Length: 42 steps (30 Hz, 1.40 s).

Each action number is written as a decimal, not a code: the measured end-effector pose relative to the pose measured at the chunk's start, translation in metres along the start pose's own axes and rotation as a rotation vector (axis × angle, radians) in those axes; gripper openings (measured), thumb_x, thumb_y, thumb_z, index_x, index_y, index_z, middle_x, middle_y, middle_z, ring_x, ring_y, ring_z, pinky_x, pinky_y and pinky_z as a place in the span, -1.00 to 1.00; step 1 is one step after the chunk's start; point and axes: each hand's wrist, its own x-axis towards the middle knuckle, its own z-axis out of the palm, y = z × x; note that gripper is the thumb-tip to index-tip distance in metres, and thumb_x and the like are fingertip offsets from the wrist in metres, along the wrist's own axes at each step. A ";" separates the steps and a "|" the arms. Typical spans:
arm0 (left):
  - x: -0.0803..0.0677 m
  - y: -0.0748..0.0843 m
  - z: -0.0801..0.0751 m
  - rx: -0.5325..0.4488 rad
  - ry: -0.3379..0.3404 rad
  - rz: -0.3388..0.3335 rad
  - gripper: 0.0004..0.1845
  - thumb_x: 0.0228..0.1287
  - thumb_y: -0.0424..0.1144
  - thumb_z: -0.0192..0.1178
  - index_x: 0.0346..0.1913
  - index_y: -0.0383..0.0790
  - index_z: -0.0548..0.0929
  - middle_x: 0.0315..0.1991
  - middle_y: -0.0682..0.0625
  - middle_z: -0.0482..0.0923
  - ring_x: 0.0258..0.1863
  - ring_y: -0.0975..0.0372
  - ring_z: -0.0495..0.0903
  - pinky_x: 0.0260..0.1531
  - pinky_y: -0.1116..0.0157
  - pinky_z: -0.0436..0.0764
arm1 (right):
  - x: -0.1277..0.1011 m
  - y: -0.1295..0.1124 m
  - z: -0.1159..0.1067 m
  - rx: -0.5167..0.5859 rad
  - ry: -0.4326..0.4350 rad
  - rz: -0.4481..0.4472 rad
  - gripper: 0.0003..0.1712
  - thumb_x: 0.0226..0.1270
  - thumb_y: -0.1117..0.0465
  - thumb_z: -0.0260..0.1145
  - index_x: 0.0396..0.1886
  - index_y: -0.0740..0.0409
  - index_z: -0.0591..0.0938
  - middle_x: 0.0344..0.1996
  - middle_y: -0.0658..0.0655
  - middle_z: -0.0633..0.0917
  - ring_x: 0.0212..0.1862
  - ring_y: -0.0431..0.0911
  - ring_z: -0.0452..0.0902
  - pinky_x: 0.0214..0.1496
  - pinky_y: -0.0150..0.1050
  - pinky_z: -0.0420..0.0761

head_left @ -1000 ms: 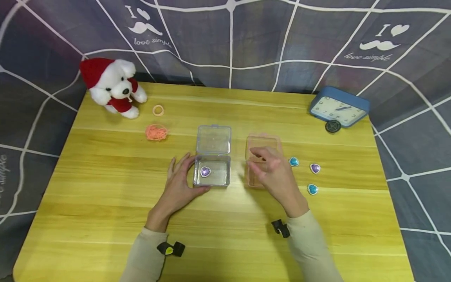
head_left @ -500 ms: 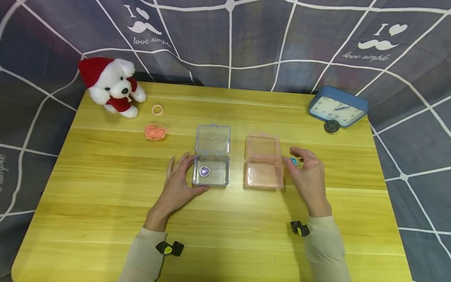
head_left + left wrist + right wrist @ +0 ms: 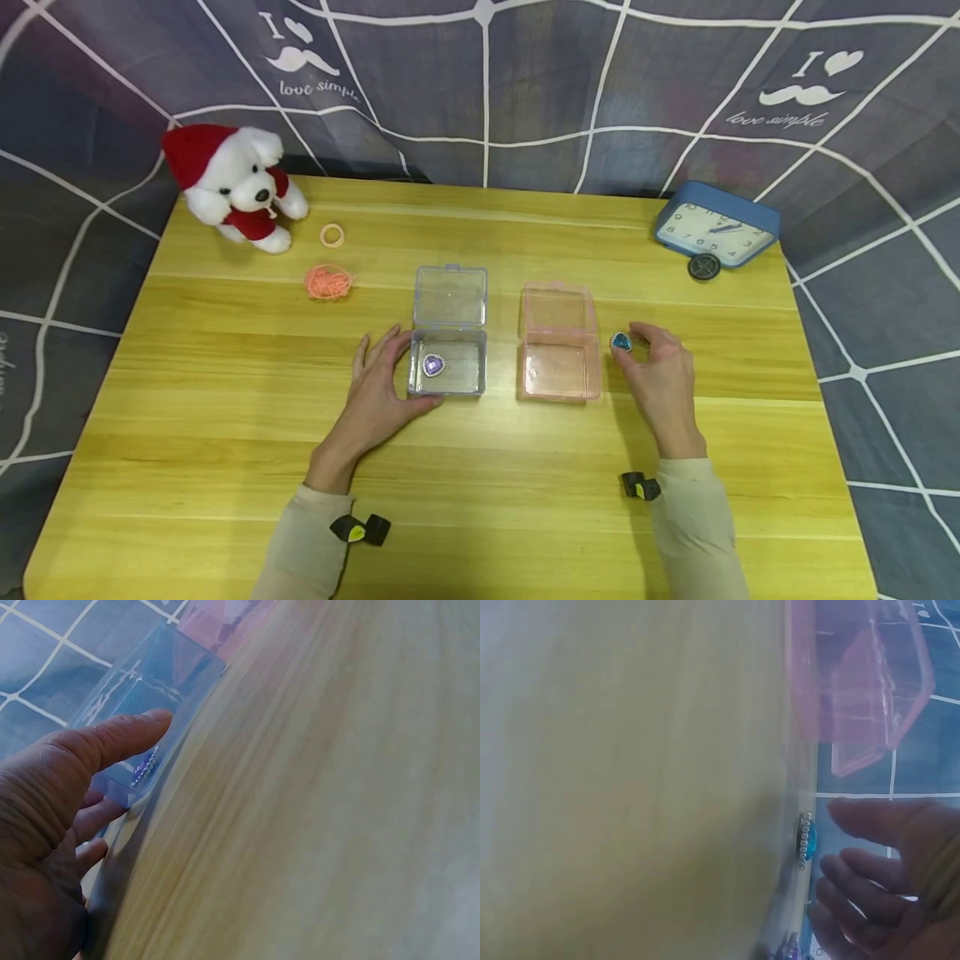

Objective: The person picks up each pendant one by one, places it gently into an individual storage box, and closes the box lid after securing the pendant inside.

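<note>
Head view, far left: plush dog (image 3: 232,185) in a red hat at the desk (image 3: 225,417) corner; a small ring (image 3: 332,235) and an orange elastic bundle (image 3: 328,282) just beside it
Left hand: left hand (image 3: 380,392) rests flat against the left wall of the clear box (image 3: 447,367), fingers straight and relaxed, gripping nothing; the left wrist view shows the thumb (image 3: 112,739) laid along that wall
Clear box: lid open and folded back; a purple heart gem (image 3: 434,365) lies inside, near the left wall
Pink box: pink box (image 3: 561,370) stands just right of the clear one, lid open, nothing seen inside
Right hand: right hand (image 3: 660,379) is curled beside the pink box, thumb and fingertips closing on the blue heart gem (image 3: 621,341); the right wrist view shows the gem (image 3: 807,840) on the desk at the fingertips, so whether it is fully pinched I cannot tell
Far right: blue clock (image 3: 716,225) and a small dark disc (image 3: 703,267)
Step in hand: by my reading, picking up the blue gem
Next move calls for: a firm pinch, a short lift over the low pink wall, then release inside
Change: a second ago the right hand hovered over the pink box; it has since moved right to the blue gem; the left hand has stayed put
</note>
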 end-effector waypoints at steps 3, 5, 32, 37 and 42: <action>-0.001 0.000 -0.001 -0.003 -0.002 -0.005 0.12 -0.04 0.02 0.69 0.57 -0.19 0.32 0.49 -0.22 0.46 0.67 -0.03 0.06 0.66 -0.04 -0.41 | 0.001 0.002 0.001 -0.009 -0.009 0.010 -0.50 0.32 0.29 0.53 0.19 0.43 0.66 0.05 0.43 0.74 0.14 0.35 0.64 0.25 0.28 0.61; -0.001 0.000 -0.001 -0.005 -0.004 -0.010 0.11 -0.03 0.03 0.69 0.57 -0.19 0.33 0.49 -0.22 0.45 0.67 -0.02 0.06 0.66 -0.03 -0.41 | 0.001 0.002 0.001 -0.013 -0.016 0.016 -0.48 0.32 0.29 0.53 0.21 0.43 0.65 0.06 0.43 0.74 0.15 0.35 0.63 0.26 0.28 0.60; -0.001 0.002 -0.001 -0.007 -0.005 -0.018 0.13 -0.05 0.02 0.70 0.56 -0.21 0.32 0.50 -0.22 0.44 0.68 -0.01 0.04 0.66 -0.01 -0.43 | 0.006 0.002 0.006 -0.080 -0.055 0.032 -0.54 0.34 0.25 0.50 0.17 0.39 0.69 0.05 0.37 0.76 0.16 0.33 0.62 0.18 0.29 0.62; -0.001 0.001 -0.001 -0.002 -0.007 -0.021 0.11 -0.03 0.04 0.69 0.56 -0.20 0.33 0.50 -0.21 0.45 0.67 0.00 0.04 0.65 0.00 -0.44 | 0.006 0.002 0.006 -0.083 -0.061 0.036 -0.53 0.35 0.24 0.49 0.18 0.39 0.69 0.05 0.36 0.76 0.15 0.33 0.62 0.18 0.29 0.62; -0.001 0.001 -0.001 0.001 -0.008 -0.016 0.10 -0.03 0.04 0.68 0.55 -0.21 0.34 0.50 -0.20 0.45 0.67 0.00 0.04 0.66 -0.01 -0.43 | 0.006 0.003 0.007 -0.086 -0.053 0.033 -0.53 0.36 0.23 0.49 0.18 0.39 0.69 0.05 0.37 0.77 0.15 0.33 0.62 0.19 0.29 0.60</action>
